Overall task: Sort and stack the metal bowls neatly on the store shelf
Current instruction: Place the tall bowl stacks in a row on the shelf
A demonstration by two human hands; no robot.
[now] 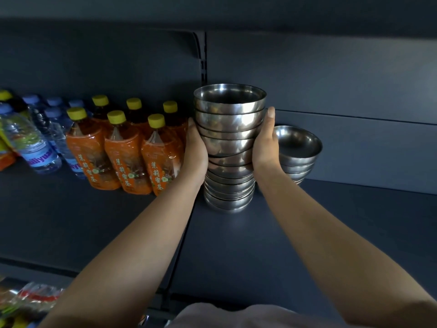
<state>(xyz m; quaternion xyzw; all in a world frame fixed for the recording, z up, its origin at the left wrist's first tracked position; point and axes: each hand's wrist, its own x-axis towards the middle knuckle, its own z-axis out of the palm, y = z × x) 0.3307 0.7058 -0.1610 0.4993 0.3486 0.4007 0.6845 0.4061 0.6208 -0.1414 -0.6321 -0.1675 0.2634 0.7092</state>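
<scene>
Dark store shelf [307, 233], bowls at centre.
We gripped the tall stack of metal bowls [229, 147] standing on it, left hand [195, 147] at nine o'clock, right hand [265, 143] at three; a shorter bowl stack [298, 150] stood beyond, orange bottles [123, 147] past our left.

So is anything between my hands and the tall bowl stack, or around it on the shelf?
Nothing between: the left hand and right hand already hold the tall bowl stack. Orange tea bottles stand close left, a shorter bowl stack close right.
</scene>
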